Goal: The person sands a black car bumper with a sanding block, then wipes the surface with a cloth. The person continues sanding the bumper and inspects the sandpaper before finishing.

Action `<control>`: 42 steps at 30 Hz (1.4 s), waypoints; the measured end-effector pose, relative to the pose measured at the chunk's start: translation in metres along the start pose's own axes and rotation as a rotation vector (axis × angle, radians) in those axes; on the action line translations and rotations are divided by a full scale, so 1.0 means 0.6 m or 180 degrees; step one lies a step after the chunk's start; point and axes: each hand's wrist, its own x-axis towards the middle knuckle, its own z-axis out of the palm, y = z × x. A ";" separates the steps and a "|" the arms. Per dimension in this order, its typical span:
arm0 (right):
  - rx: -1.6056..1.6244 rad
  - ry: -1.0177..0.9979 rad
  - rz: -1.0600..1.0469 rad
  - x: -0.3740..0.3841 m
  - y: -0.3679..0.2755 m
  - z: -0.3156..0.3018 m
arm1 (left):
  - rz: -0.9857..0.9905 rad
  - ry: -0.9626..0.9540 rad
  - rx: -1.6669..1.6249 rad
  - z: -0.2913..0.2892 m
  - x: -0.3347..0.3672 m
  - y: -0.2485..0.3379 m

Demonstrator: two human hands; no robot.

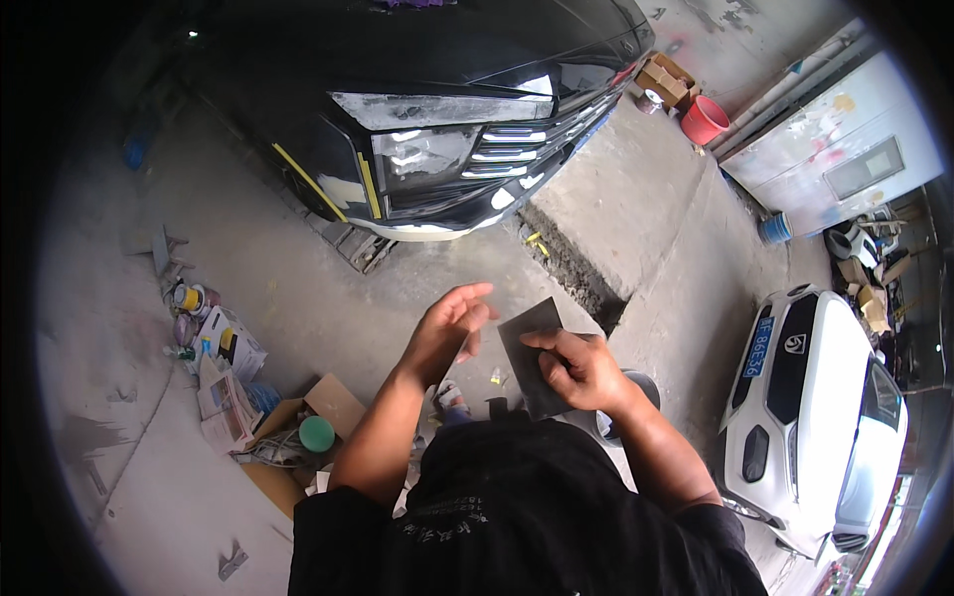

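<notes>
Dark grey and flat, the sheet [527, 366] sits in your right hand [583, 372], raised in front of your chest and well above the floor. Your thumb and bent fingers pinch it over its right-hand part, leaving the left and far corners free. Your left hand [459, 320] is just beside it, apart from the sheet, fingers loosely curled with nothing visible in them.

Expect it to feel light. It looks thin and lies flat without sagging, so it is probably fairly stiff, perhaps with a little spring; whether its face is gritty or smooth, you cannot tell from here. It seems unlikely to break, though a thin edge could turn in a loose pinch. Take hold near the middle of a long side, thumb opposite the fingers, and steady the free corner with your left hand.

Below you is a dusty grey concrete floor [636, 179], cut by a rough-edged trench [571, 263] ahead. A dark car [427, 84] stands at the far side, pale patches on its front and yellow tape [309, 183] at its left. Far right is a red bucket [706, 121]; right, a white car [815, 397]; near left, an open cardboard box [333, 402].
</notes>
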 end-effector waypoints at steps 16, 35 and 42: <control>0.0279 0.0576 0.0121 -0.215 0.147 -0.204 | -0.0641 -0.0230 0.1313 0.223 0.043 -0.116; 0.1066 0.0900 0.0130 -0.319 0.240 -0.271 | -0.0836 0.0740 0.1093 0.419 0.064 -0.188; 0.1070 0.0641 -0.0007 -0.303 0.235 -0.262 | -0.0169 0.0666 0.0437 0.458 0.049 -0.179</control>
